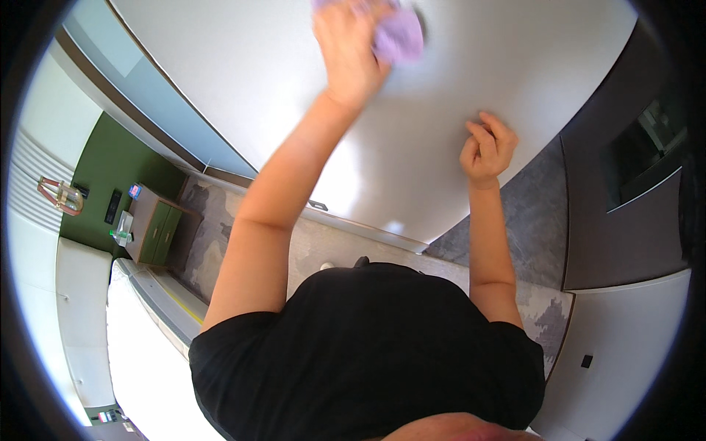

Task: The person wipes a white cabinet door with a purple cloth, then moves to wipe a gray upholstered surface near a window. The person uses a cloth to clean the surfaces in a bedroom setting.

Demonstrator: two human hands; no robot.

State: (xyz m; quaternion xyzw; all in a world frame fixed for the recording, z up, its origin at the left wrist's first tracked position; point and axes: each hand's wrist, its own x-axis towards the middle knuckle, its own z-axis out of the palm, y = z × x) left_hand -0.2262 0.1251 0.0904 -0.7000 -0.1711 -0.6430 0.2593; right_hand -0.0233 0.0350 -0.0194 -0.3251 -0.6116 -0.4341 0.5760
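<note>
My left hand (353, 49) is raised high against a white wall (419, 138), gripping a crumpled purple cloth (400, 36). Part of the cloth runs off the top edge of the view, and the hand is slightly blurred. A dark round shadow or fitting shows just beside the cloth. Lower and to the right, my right hand (488, 146) is close to the same wall with its fingers loosely bent and nothing in them. Whether its fingertips touch the wall, I cannot tell.
A socket (318, 205) sits low on the wall above the baseboard (380, 230). To the left are a glass panel (160, 99), a nightstand (160, 231), a wall lamp (63, 195) and a white bed (149, 353). A dark panel (606, 231) stands at right.
</note>
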